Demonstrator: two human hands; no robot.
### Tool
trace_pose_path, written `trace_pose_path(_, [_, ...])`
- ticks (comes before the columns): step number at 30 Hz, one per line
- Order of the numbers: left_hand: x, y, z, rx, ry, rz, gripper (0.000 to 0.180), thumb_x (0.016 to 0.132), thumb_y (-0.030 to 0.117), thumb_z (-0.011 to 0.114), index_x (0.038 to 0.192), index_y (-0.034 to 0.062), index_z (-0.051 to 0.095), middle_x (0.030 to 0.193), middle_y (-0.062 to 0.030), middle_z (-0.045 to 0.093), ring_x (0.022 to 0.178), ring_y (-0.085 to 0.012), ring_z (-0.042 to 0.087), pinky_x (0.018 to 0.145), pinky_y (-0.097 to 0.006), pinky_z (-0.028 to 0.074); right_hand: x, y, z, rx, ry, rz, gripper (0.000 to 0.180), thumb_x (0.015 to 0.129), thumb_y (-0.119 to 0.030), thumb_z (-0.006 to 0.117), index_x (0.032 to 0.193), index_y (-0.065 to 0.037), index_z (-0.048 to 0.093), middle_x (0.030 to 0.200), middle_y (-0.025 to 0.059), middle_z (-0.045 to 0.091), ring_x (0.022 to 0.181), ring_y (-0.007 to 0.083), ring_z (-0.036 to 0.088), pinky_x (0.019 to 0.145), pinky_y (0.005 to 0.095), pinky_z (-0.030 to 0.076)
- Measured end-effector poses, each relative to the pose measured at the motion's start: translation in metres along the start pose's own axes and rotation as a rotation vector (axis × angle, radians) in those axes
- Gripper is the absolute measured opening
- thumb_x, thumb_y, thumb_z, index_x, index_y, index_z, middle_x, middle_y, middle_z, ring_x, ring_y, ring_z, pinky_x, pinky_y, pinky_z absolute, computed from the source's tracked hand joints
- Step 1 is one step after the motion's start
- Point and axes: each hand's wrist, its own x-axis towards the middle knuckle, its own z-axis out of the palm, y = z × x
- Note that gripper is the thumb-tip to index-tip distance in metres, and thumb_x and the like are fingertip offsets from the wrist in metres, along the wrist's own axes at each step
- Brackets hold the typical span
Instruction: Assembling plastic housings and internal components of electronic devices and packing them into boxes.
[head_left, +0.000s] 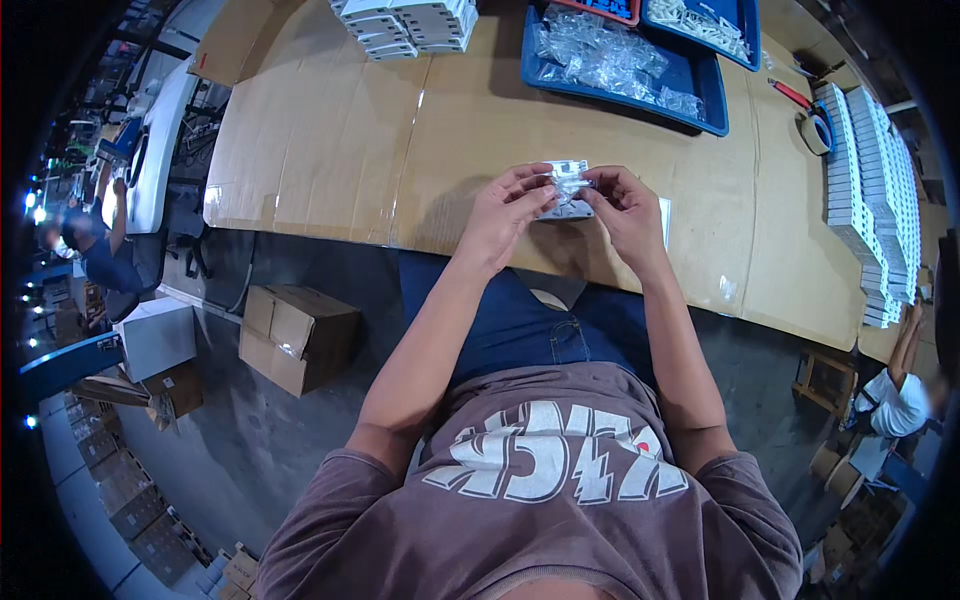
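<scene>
Between my two hands is a small clear plastic bag [568, 187], pinched at both sides just above the table. My left hand [508, 212] grips its left side with thumb and fingers. On the other side, my right hand [627, 213] has its thumb and fingertips closed on the bag. What the bag holds is too small to make out. Under and behind it lies a white flat box or panel [569, 166], partly hidden by my fingers and the bag. A white sheet or card [665, 222] lies beside my right wrist.
Cardboard covers the table [330, 150]. A blue tray [624, 100] of clear bags stands beyond my hands, near another blue tray [752, 40] of white parts. White boxes are stacked at the far left [410, 25] and right [865, 180]. Tape [816, 130] lies near the right stacks.
</scene>
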Motion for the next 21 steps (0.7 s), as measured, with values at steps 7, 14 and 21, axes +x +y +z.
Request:
trace_pose_path(7, [-0.007,0.007,0.005,0.094,0.011,-0.158,0.030,0.099,0.004,0.066,0.127,-0.0029,0.061,0.113,-0.0116,0.069,0.102,-0.0189,0.069,0.093,-0.032,0.057,-0.006,0.001,0.006,0.090,0.048,-0.033,0.021,0.097,0.001,0.067,0.117,0.004,0.064,0.106,0.0078,0.071,0.098,0.0116,0.069,0.084,0.0249,0.055])
trace_pose_path(14, [-0.002,-0.003,0.001,0.139,-0.029,0.009,0.028,0.099,0.007,0.067,0.125,-0.0042,0.062,0.112,-0.0114,0.069,0.099,-0.0181,0.069,0.093,-0.032,0.056,-0.004,0.004,0.003,-0.024,0.049,-0.080,0.023,0.096,0.001,0.068,0.118,0.002,0.065,0.106,0.0081,0.072,0.094,0.0118,0.069,0.082,0.0257,0.056])
trace_pose_path(21, [0.002,-0.003,-0.003,0.336,-0.007,0.092,0.027,0.101,0.009,0.065,0.125,-0.0025,0.063,0.106,-0.0089,0.070,0.097,-0.0157,0.069,0.086,-0.028,0.057,-0.004,0.001,0.005,-0.117,0.054,-0.035,0.024,0.094,-0.001,0.071,0.117,0.000,0.069,0.107,0.0077,0.074,0.092,0.0113,0.069,0.081,0.0265,0.056])
